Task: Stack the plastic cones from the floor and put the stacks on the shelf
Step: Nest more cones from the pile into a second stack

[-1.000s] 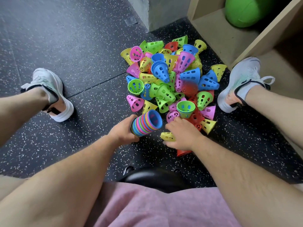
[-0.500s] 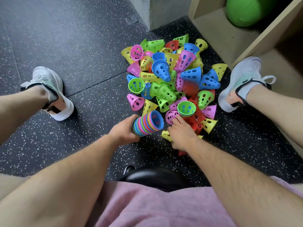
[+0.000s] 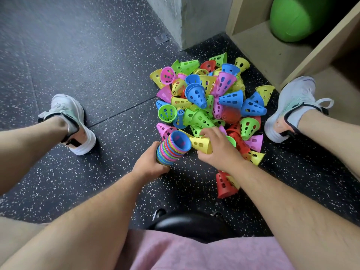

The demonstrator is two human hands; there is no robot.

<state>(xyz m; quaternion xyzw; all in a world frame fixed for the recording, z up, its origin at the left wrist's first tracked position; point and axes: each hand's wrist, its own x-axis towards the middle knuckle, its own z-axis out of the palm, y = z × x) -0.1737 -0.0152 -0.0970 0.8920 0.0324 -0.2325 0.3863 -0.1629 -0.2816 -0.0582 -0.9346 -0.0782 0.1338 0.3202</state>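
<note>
Two bare forearms reached in from the bottom corners of the frame, above pink shorts (image 3: 194, 254) and the dark rounded edge of a seat (image 3: 191, 223) at the bottom centre. Just above the middle, the left hand (image 3: 150, 164) had its fingers curled round the lower end of a tilted stack of cones (image 3: 171, 151), whose banded rims showed many colours and whose top cone was blue, its open mouth facing up and to the right. Right beside it, the right hand (image 3: 218, 151) gripped a yellow cone (image 3: 200, 145) lying on its side, the narrower end pointing left and almost touching the mouth of the stack. Below that wrist a red cone (image 3: 224, 184) lay alone on the black speckled floor (image 3: 97, 55).

Beyond the hands, right of centre, the loose pile of cones (image 3: 210, 102) spread over the floor in blue, green, yellow, pink and red, tumbled at every angle. One white shoe (image 3: 72, 121) sat at mid-left and another white shoe (image 3: 292, 106) at mid-right, just beside the pile. In the upper right stood the pale wooden shelf (image 3: 259, 47), its lowest board bare apart from a green ball (image 3: 298, 18) at the back. A grey pillar (image 3: 194, 20) rose just left of it, at the top centre.
</note>
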